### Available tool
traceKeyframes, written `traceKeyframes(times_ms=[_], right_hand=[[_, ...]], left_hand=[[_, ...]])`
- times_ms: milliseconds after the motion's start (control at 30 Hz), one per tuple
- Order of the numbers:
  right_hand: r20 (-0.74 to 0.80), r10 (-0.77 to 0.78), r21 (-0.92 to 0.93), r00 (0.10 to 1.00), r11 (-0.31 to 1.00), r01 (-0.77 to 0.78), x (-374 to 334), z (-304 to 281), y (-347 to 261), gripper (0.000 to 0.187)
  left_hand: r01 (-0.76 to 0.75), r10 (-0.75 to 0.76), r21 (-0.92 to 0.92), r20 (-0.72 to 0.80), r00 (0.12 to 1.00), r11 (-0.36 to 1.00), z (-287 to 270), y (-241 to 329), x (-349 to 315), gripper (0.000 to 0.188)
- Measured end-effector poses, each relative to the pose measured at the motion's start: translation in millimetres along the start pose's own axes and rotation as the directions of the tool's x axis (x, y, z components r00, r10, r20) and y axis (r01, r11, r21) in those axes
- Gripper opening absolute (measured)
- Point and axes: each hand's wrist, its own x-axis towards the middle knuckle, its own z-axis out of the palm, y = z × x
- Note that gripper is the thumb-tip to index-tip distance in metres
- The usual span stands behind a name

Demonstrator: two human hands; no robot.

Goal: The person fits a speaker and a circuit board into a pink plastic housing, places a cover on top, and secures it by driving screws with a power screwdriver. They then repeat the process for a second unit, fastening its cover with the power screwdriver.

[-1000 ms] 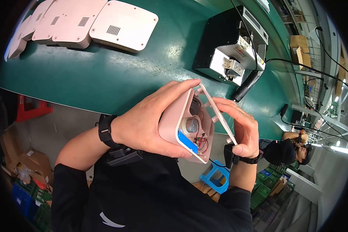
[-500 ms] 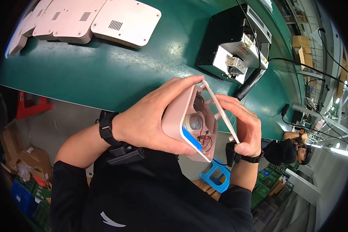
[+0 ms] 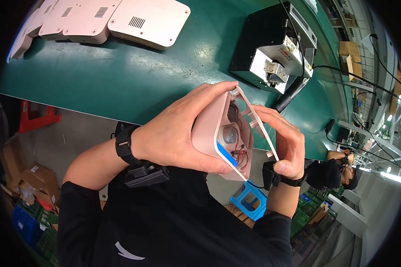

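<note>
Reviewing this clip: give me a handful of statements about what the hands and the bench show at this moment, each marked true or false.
1. The left hand wraps the pink plastic housing. True.
2. The right hand rests flat on the green bench top. False: it holds the thin pale cover panel against the housing's open side.
3. Red wires and a clear round lens show inside the housing. True.
4. The housing lies on the bench. False: both hands hold it up in front of the bench edge.
5. More pale rounded housings lie along the bench's far left. True.
</note>
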Motion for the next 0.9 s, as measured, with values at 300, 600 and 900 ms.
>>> traceKeyframes(times_ms=[300, 600, 900], right_hand=[[0.009, -0.039, -0.060, 0.999, 0.997, 0.039, 0, 1, 3, 0.100], [0.042, -0.112, -0.340, 0.993, 0.933, 0.120, 8, 20, -17, 0.093], [0.130, -0.153, -0.476, 0.980, 0.857, 0.197, 3, 21, -19, 0.099]], left_hand=[[-0.059, 0.060, 0.008, -0.067, 0.996, 0.998, 5, -5, 1, 0.121], [0.058, -0.061, -0.054, -0.056, 0.997, 0.997, 3, -4, -1, 0.131], [-0.058, 0.052, -0.080, -0.073, 0.996, 0.995, 2, -9, -3, 0.123]])
